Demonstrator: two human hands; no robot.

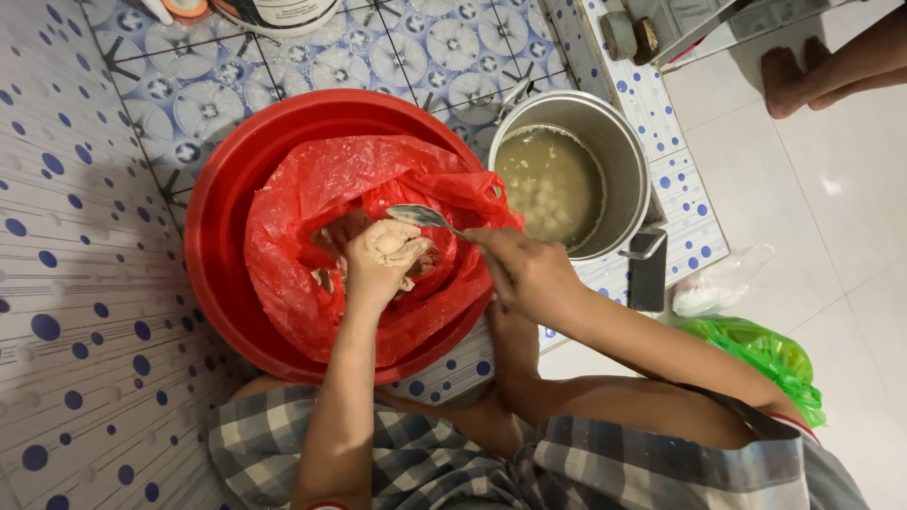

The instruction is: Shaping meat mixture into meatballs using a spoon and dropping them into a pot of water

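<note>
My left hand (383,260) is closed around a lump of pale pink paste, squeezing a ball out at the top of the fist. It hovers over a red plastic bag (312,203) that lines a big red basin (222,203) and holds more paste. My right hand (529,274) grips a metal spoon (420,216) whose bowl lies just above the left fist. To the right stands a steel pot (624,165) of cloudy liquid with several pale balls floating in it.
The basin and pot sit on a tiled floor ledge with blue dots (66,312). A green plastic bag (765,354) and a clear bag (718,279) lie on the white floor at right. Another person's foot (803,80) stands at the upper right.
</note>
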